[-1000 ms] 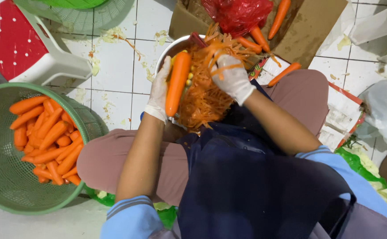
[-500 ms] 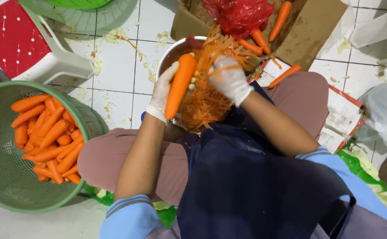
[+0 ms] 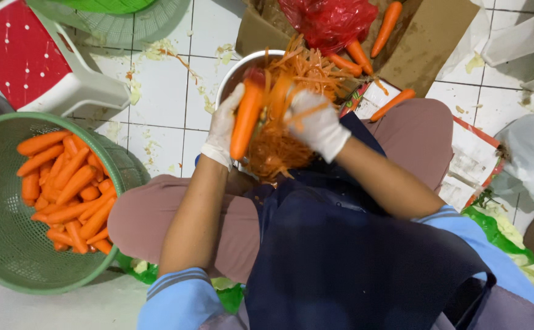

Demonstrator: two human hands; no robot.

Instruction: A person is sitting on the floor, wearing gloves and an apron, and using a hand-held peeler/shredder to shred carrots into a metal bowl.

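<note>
We've got our left hand [image 3: 223,128], white glove on, w/ the grip closed round a big peeled carrot [image 3: 246,119], held nearly upright just left of center, upper part of the frame. Right hand [image 3: 317,125], also gloved, is pressed up against the carrot's right side, fingers curled shut, but can't tell what's in that grip bc it's buried in orange shreds. Right under both hands is a metal bowl [image 3: 233,76] on the floor, heaped w/ carrot peelings [image 3: 307,64]. Lower left there's a green basket [image 3: 4,244] w/ a pile of peeled carrots [image 3: 65,192]. Top center, a red plastic bag [image 3: 331,21] lies on cardboard w/ unpeeled carrots [image 3: 387,21] next to it. Red and white stool [image 3: 32,61] upper left.
</note>
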